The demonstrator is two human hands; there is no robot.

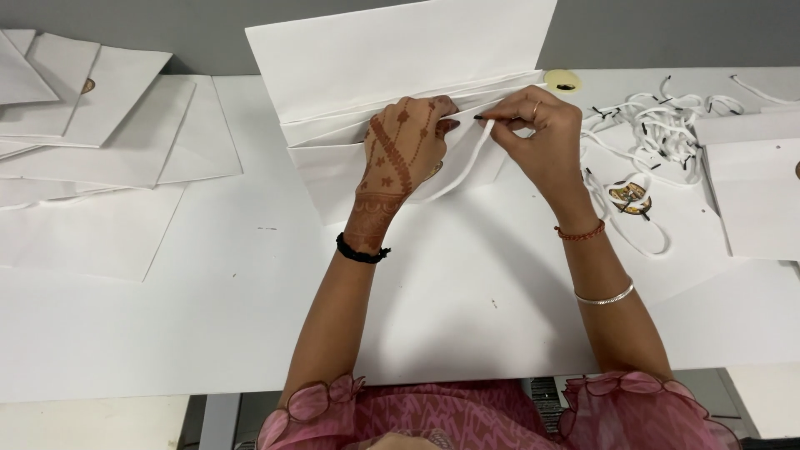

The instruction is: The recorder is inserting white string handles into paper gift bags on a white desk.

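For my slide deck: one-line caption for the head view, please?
Left hand steadies a white paper bag while right hand pinches its white cord handle.

Flat white bags [100,117] lie left, loose cords [658,117] right.

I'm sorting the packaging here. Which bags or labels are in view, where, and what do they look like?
Paper bag: centre, flat, white, under both hands.
Flat bags: left stack, white.
Bag: right edge, white.
Round label: right of centre, gold and dark.
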